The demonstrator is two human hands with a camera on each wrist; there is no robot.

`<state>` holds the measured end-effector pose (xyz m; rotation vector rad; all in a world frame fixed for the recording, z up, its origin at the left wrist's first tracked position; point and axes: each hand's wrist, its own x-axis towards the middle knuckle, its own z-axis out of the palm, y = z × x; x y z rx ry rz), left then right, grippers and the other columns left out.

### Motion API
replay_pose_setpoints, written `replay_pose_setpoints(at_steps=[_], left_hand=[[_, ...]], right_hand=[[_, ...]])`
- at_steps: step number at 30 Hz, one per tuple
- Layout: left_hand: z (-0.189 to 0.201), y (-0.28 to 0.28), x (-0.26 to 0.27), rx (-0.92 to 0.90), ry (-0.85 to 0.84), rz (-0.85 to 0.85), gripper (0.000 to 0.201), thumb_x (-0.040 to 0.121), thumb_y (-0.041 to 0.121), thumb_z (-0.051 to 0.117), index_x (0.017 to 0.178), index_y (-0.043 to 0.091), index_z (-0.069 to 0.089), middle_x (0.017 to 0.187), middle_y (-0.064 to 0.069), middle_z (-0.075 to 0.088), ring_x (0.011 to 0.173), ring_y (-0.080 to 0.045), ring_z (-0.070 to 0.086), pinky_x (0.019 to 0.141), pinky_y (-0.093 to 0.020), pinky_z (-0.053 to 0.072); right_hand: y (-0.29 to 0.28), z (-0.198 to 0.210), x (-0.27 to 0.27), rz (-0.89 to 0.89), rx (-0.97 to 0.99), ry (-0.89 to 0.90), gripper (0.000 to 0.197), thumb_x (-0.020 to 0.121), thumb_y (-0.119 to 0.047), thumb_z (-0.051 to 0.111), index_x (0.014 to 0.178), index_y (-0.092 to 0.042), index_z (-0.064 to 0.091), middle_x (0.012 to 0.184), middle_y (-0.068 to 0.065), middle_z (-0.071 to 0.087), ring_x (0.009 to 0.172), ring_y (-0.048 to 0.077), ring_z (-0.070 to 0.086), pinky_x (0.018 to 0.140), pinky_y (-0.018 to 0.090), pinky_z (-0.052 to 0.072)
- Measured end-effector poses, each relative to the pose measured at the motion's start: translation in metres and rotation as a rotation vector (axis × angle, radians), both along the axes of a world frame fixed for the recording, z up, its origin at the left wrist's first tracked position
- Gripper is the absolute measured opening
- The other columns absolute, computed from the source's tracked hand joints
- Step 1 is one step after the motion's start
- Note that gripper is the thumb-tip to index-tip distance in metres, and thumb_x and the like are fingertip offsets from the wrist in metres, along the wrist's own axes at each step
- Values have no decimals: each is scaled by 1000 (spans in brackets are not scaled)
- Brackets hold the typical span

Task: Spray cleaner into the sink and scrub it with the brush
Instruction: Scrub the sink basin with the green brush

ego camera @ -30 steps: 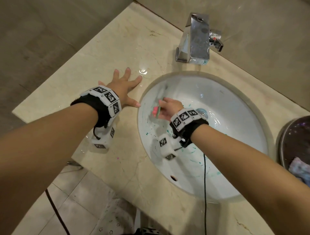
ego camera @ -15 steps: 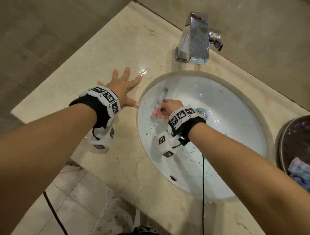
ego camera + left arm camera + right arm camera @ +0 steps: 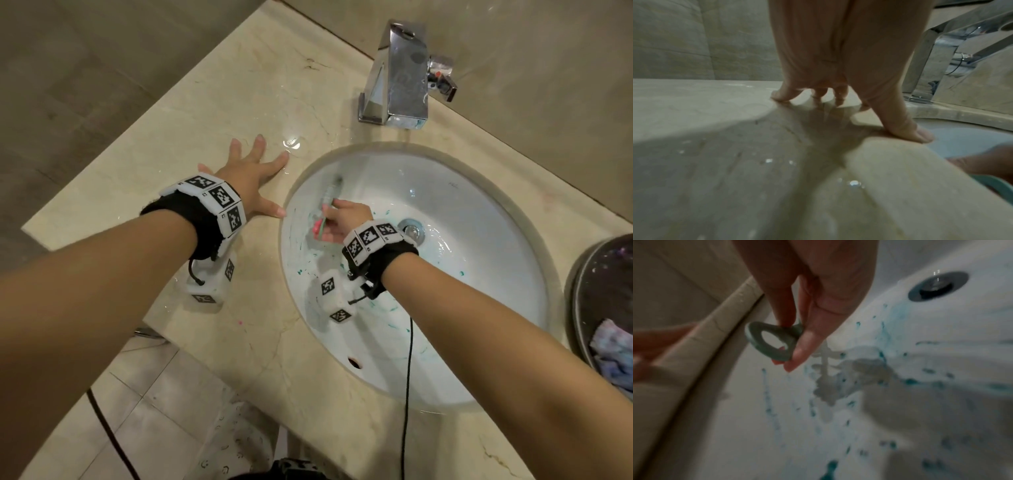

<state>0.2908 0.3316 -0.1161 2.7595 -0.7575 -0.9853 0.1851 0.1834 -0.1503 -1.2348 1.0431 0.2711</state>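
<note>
Motion blurs the brush (image 3: 329,195) head against the sink (image 3: 479,308) wall, its bristles unreadable. The right hand (image 3: 346,219) hides the handle's middle, and the frame's edge crops a dark bin (image 3: 582,291).

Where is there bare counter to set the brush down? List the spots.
Bare marble counter lies between the wall, the faucet and the spread left hand; more lies in front of the sink, toward the near edge. Crowded: the right side, where a dark basin abuts the sink.

Slim brush (image 3: 328,199) (ring-ended grey-green handle) against left inner wall of white, teal-streaked sink (image 3: 479,274).
</note>
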Motion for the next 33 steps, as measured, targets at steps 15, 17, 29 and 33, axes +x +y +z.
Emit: replay_pose_setpoints(at_steps=[15,17,29,33], left_hand=[[-1,0,1,16,-12,-14,96,74,50,70,145,50,5,156,12,-19,144,-27,-20,103,-75,3],[-2,0,1,19,-13,-16,97,74,50,70,145,51,4,156,12,-19,144,-27,-20,103,-74,3],[-2,1,0,-1,-1,3,96,74,49,71,145,51,6,156,12,-19,143,-26,-21,103,-74,0],[-1,0,0,4,1,4,97,74,49,71,144,51,5,156,13,-19,143,-25,-21,103,-74,0]], right_hand=[[8,-3,-7,107,3,53,37,87,0,61,124,-4,56,80,17,64,55,23,59,67,40,60],[10,-4,-22,153,47,92,39,88,2,60,126,-6,55,82,18,63,52,23,57,54,33,59],[11,-12,-19,134,101,-26,45,88,3,58,131,-8,52,65,11,62,47,20,57,58,35,58],[3,-28,-32,351,-83,71,51,86,-3,64,134,-15,51,73,6,67,57,24,60,77,47,57]])
